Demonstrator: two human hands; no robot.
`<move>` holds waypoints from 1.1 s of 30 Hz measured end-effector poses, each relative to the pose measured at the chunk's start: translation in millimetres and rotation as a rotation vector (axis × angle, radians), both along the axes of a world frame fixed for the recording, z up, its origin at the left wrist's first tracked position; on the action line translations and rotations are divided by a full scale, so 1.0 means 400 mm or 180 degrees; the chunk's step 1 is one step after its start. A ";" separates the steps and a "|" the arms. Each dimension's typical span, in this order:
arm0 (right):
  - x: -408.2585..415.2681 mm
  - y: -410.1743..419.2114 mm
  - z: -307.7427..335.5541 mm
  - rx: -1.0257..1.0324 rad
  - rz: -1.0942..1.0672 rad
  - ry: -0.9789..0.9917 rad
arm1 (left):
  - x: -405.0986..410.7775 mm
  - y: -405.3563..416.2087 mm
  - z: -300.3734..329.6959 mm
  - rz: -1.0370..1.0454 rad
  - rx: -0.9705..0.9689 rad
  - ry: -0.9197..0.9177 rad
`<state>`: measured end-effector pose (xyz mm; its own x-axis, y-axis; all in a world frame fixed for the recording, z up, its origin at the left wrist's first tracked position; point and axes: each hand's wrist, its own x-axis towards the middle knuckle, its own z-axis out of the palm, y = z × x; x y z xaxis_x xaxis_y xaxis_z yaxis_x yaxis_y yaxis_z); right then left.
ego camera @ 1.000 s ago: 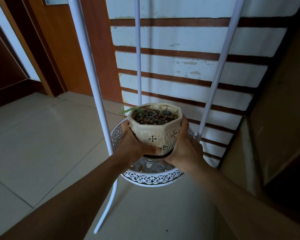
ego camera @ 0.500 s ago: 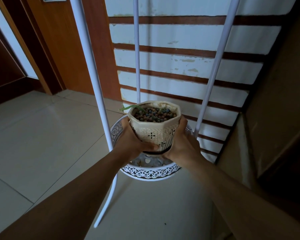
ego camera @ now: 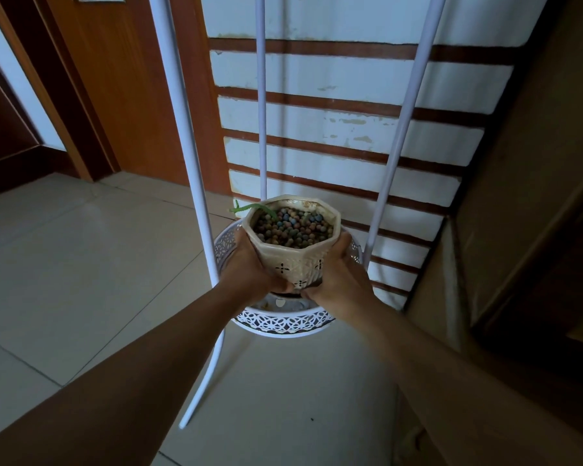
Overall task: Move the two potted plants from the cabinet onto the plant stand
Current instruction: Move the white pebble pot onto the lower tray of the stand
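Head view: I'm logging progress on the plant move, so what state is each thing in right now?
Cream pot: upright, held from both sides over the tray, filled with pebbles.
Left hand: gripping the pot's left side.
Right hand: gripping the pot's right side.
Stand tray: holds no other pot.
Green sprout: leaning over the pot's left rim.

Two bare, sleeveless forearms [ego camera: 148,375]

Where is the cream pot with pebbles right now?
In the head view, centre, the cream pot is held between the left hand and right hand, over the white round tray.
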<state>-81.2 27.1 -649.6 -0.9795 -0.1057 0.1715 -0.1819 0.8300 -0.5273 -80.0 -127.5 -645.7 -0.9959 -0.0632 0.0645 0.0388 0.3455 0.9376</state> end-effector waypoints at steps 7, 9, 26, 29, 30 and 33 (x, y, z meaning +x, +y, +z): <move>-0.015 0.034 0.055 -0.1665 0.0336 -0.1210 | 0.040 0.021 0.036 0.0166 0.0363 -0.0418; -0.021 0.048 0.068 -0.2809 0.0356 -0.1726 | 0.050 0.019 0.047 0.0167 0.0843 -0.0748; -0.035 0.006 0.043 -0.3903 -0.0125 -0.1661 | 0.046 0.055 0.054 0.0537 0.1957 -0.0484; -0.033 0.001 0.042 -0.3811 -0.0176 -0.1568 | 0.036 0.048 0.054 0.0573 0.2018 -0.0534; -0.032 -0.002 0.043 -0.3802 -0.0216 -0.1559 | 0.034 0.047 0.052 0.0582 0.2013 -0.0526; -0.032 -0.008 0.042 -0.3768 -0.0287 -0.1489 | 0.025 0.045 0.048 0.0573 0.2033 -0.0520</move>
<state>-94.0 23.7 -632.8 -0.9675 -0.0555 -0.2469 0.2530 -0.1889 -0.9488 -70.1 -109.5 -626.7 -0.9601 -0.2047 -0.1907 -0.1266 -0.2898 0.9487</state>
